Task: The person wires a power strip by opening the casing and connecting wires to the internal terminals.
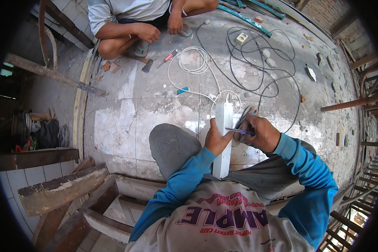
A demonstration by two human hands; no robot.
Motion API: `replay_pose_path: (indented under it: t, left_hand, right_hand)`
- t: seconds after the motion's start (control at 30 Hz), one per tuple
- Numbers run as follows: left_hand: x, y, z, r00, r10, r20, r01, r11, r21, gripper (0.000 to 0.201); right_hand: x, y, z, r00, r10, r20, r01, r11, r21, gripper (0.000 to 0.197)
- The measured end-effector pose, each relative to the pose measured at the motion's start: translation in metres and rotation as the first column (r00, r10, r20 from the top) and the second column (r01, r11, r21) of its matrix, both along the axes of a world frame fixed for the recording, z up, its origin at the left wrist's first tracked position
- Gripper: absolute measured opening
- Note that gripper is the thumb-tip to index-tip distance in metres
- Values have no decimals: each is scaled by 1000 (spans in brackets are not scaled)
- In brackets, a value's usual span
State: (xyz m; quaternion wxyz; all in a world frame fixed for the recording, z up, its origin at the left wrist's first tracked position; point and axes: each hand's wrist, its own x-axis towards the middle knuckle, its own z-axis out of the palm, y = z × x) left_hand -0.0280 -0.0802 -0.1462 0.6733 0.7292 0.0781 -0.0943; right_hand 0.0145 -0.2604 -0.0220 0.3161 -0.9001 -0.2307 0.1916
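A long white power strip stands tilted between my knees, its far end toward the floor cables. My left hand is wrapped round its left side at about mid-length. My right hand grips a small screwdriver with a purple handle. The screwdriver's metal shaft points left and reaches the strip close to my left thumb; whether the tip sits on a screw is too small to tell. From the strip's far end a white cable runs out to a loose coil on the floor.
Past the coil lie a red-handled screwdriver, a hatchet and a small blue object. A black extension cord with a white socket block sprawls at far right. Another person squats opposite. Wooden frames stand at lower left.
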Motion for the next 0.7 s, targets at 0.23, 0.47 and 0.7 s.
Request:
replay_pose_path:
  t: [0.23, 0.47, 0.7]
  left_hand:
    - [0, 2, -10, 1000, 19, 16, -19, 1000, 0, 56]
    - [-1, 0, -8, 999, 21, 39, -20, 1000, -6, 56]
    - [0, 3, -10, 1000, -4, 9, 4, 999, 34, 56]
  right_hand:
    - [-7, 1, 0, 953, 155, 260, -98, 971, -220, 20]
    - [-1, 6, 4, 975, -100, -197, 89, 994, -62, 19]
    - [-7, 8, 4, 958, 149, 245, -97, 972, -214, 21]
